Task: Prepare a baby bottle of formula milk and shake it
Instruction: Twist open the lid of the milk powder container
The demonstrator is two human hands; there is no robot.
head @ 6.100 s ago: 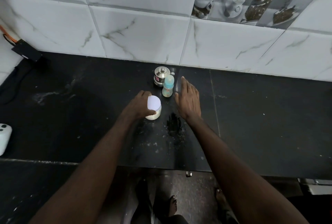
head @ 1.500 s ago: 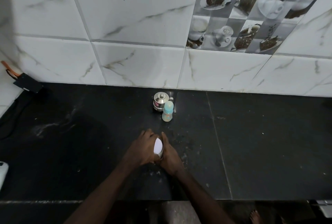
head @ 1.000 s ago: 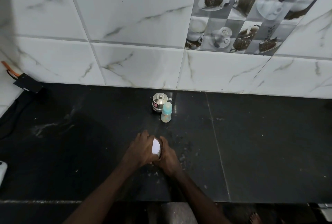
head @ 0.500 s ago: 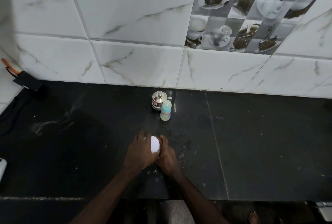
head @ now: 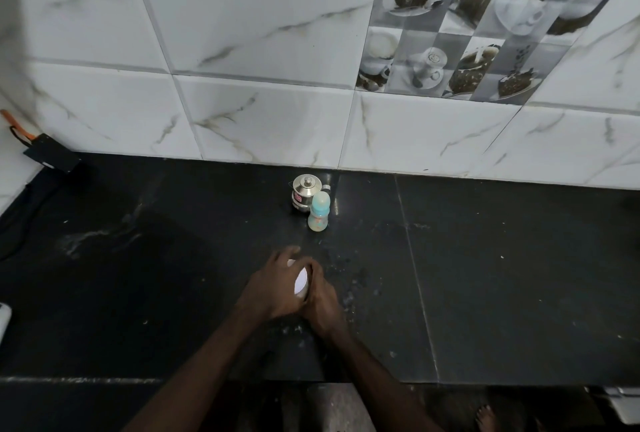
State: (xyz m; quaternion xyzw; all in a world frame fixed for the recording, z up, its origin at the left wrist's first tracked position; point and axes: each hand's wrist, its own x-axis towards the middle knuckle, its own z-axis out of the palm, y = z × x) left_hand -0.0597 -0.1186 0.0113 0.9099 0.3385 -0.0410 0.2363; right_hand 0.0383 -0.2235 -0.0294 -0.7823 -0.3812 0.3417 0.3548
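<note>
A small white jar with a white lid point(head: 300, 283) stands on the black counter point(head: 485, 275), near the front edge. My left hand point(head: 273, 288) wraps it from the left and over the top. My right hand point(head: 322, 300) grips it from the right, so only a sliver of the lid shows. Behind it, near the wall, a small baby bottle point(head: 319, 212) with a pale blue cap stands upright. A little steel pot with a knobbed lid point(head: 303, 192) stands just behind and left of the bottle, touching or nearly so.
A marble-tiled wall point(head: 277, 120) closes the back of the counter. A black box with an orange cable point(head: 52, 154) sits at the far left corner. A white object point(head: 3, 319) pokes in at the left edge. Powder specks dot the counter around my hands.
The jar was slid toward the front edge and my right hand joined the left on it. In the last second my left hand has turned further over the lid.
</note>
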